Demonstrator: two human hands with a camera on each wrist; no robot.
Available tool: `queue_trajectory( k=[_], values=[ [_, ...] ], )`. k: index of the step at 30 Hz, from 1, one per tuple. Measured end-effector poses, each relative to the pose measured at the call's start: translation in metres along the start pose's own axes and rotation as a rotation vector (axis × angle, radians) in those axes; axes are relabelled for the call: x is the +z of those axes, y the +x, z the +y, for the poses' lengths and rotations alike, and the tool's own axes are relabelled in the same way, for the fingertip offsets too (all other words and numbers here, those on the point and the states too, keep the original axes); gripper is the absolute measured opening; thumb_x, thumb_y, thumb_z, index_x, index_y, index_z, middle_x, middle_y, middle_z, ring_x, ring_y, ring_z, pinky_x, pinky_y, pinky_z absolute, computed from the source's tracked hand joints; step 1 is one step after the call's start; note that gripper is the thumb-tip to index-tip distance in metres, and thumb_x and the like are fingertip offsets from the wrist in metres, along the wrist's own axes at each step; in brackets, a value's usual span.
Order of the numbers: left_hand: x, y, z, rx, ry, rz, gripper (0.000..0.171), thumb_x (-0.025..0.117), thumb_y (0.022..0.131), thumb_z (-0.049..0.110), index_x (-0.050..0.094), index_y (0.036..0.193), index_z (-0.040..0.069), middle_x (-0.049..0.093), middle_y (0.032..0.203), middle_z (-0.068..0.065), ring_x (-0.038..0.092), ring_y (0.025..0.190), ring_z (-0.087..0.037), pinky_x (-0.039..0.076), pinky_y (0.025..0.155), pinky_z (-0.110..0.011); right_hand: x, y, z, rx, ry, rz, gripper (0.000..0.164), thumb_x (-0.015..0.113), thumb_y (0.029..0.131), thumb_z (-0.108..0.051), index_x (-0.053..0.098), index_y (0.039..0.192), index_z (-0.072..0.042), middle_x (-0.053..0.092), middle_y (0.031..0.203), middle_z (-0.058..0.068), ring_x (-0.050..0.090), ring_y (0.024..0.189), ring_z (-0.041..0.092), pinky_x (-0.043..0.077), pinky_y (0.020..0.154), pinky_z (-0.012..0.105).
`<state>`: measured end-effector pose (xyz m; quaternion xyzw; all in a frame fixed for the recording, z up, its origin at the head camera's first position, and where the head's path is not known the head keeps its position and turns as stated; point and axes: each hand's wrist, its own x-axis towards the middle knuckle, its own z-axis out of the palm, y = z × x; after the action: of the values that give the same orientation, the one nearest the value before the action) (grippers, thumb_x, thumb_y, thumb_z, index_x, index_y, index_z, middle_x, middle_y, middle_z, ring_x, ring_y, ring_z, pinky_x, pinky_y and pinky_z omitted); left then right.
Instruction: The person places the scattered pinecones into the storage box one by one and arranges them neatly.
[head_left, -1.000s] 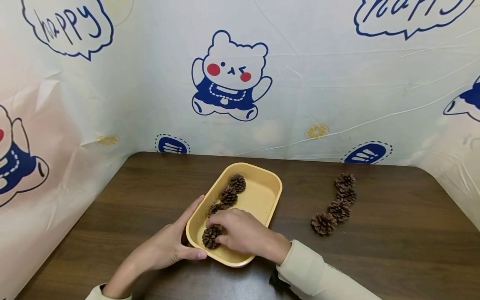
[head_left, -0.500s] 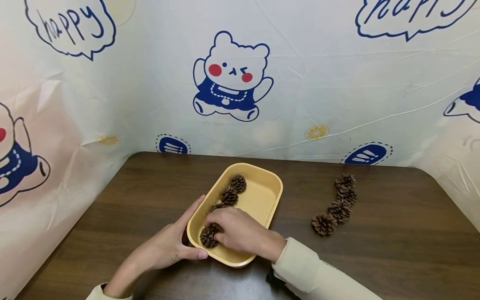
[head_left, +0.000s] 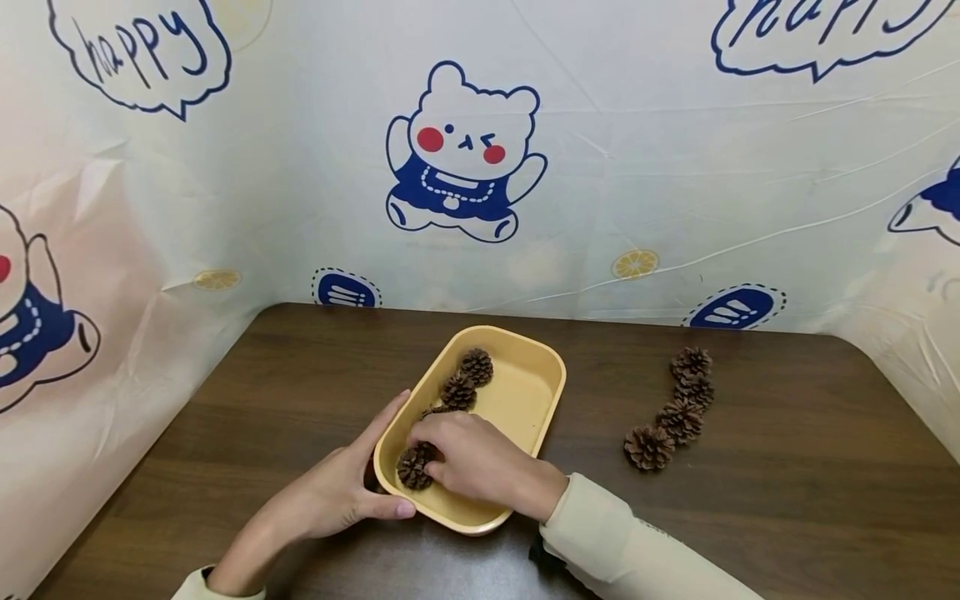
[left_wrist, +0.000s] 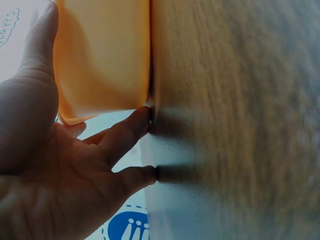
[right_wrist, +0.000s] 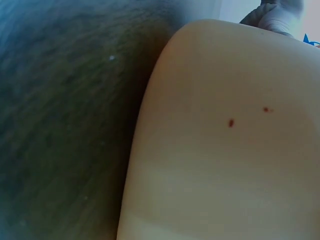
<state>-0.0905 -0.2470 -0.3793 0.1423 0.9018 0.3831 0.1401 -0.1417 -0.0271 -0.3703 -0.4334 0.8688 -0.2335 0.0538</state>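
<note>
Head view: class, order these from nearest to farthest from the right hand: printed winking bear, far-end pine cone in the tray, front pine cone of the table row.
1. Far-end pine cone: yellow tray, beyond the right hand.
2. Front pine cone: on the table, right side.
3. Printed winking bear: on the backdrop.

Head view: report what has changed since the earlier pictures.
The right hand and the pine cone it holds have shifted slightly left and forward, toward the left side of the tray. Nothing was visibly let go or newly gripped. The left hand still rests against the tray, and the four pine cones on the table lie as they were.
</note>
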Motion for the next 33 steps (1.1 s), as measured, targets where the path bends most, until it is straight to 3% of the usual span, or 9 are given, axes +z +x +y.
queue_trajectory(
  k=[28,33],
  values=[
    [0.0004,0.0015,0.0002,-0.025,-0.009,-0.006,0.126,0.09,0.078,0.048,0.003,0.169,0.041,0.051,0.157,-0.019,0.059,0.119,-0.024,0.048,0.101,-0.047,0.0017,0.0027,-0.0007,0.003,-0.039,0.009,0.025,0.076,0.094,-0.011,0.075,0.119,-0.015,0.075,0.117,-0.005,0.066,0.107,0.006,0.052,0.095,0.022],
    [0.0003,0.0014,-0.0001,-0.02,-0.002,-0.006,0.126,0.09,0.078,0.049,0.003,0.169,0.041,0.052,0.157,-0.018,0.059,0.119,-0.023,0.049,0.1,-0.041,0.0018,0.0021,-0.0012,0.0,-0.051,0.012,0.025,0.076,0.094,-0.011,0.075,0.119,-0.015,0.075,0.117,-0.005,0.065,0.106,0.005,0.052,0.094,0.021]
  ],
)
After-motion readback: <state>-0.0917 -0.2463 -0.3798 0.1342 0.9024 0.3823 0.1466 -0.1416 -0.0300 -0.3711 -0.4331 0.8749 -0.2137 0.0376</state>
